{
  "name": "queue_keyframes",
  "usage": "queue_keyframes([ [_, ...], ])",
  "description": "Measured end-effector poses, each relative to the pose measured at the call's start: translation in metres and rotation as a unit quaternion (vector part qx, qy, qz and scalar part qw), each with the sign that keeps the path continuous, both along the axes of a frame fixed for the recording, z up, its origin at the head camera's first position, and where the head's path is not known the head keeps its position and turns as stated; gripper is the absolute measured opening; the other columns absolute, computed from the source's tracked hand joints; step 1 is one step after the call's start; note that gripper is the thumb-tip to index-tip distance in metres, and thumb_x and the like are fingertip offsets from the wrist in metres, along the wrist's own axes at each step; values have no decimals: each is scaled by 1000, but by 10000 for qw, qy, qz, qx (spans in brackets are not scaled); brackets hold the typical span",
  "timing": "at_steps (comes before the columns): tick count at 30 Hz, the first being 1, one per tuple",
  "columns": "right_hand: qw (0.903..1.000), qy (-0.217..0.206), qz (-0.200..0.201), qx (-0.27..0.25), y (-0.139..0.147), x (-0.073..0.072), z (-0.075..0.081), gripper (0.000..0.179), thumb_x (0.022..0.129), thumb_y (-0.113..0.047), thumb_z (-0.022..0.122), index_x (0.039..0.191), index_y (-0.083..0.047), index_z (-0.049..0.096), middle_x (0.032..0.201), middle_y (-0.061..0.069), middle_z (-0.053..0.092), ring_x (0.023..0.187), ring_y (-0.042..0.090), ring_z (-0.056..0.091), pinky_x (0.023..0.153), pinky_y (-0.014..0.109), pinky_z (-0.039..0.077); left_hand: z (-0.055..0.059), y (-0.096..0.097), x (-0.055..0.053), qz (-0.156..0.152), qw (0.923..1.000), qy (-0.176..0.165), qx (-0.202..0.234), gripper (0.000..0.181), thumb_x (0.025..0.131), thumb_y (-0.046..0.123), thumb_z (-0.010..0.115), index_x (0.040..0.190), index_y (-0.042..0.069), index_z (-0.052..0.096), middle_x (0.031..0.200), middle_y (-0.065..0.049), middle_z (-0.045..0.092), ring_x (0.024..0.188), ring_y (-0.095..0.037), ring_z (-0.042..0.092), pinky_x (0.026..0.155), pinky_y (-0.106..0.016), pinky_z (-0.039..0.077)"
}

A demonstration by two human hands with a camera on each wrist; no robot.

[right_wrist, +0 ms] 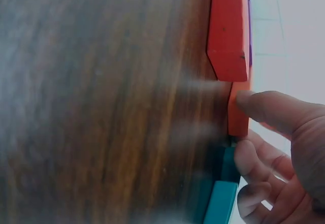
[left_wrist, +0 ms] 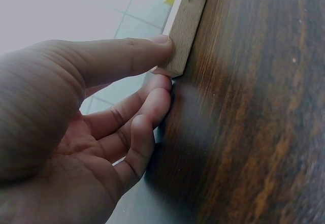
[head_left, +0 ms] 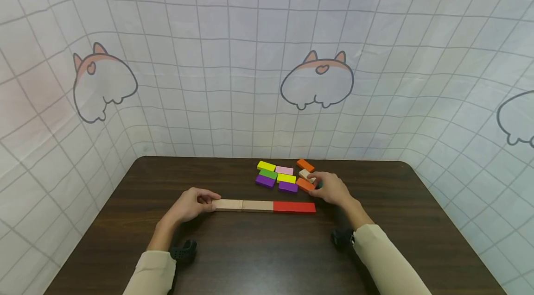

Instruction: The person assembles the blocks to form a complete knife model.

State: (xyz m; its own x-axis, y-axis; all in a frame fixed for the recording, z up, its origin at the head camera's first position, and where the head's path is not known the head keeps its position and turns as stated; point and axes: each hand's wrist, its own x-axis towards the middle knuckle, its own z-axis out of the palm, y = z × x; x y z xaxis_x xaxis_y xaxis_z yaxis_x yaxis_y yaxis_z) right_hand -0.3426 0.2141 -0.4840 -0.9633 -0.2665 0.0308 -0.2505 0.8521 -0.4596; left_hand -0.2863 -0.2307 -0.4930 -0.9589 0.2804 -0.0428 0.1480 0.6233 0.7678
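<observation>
In the head view, a straight row lies across the dark table: two plain wooden blocks (head_left: 257,206) end to end, then a red section (head_left: 294,207) on the right. My left hand (head_left: 193,203) pinches the row's left end, its thumb on the near side of the end wooden block (left_wrist: 187,28). Beyond the row, my right hand (head_left: 331,189) holds an orange block (head_left: 305,185), with the thumb against its near face (right_wrist: 238,115). The right index fingertip is beside a small plain wooden block (head_left: 304,174). Teal blocks (right_wrist: 222,201) lie under the right hand, mostly hidden in the head view.
Left of the right hand is a loose cluster of yellow (head_left: 266,166), green (head_left: 269,174), pink (head_left: 284,170) and purple blocks (head_left: 265,181). Another orange block (head_left: 305,165) lies at the back. A grid-patterned cloth (head_left: 233,114) hangs behind the table (head_left: 258,253).
</observation>
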Motion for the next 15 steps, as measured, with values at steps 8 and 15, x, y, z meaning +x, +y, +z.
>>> queue_keyframes([
  [8,9990,40,341,-269,9,0,0,48,85,-9,78,133,-10,68,102,7,69,77,16,56,72,35,49,1,-1,1,-24,10000,8,-1,24,93,14,76,116,13,78,94,-2,67,81,-17,58,74,-34,49],
  [15,9961,190,648,-560,15,4,3,46,84,-3,75,129,-7,70,103,8,63,77,12,64,72,32,55,0,-1,1,-31,10000,11,21,24,93,15,76,117,13,78,93,-2,67,81,-17,58,73,-33,49],
])
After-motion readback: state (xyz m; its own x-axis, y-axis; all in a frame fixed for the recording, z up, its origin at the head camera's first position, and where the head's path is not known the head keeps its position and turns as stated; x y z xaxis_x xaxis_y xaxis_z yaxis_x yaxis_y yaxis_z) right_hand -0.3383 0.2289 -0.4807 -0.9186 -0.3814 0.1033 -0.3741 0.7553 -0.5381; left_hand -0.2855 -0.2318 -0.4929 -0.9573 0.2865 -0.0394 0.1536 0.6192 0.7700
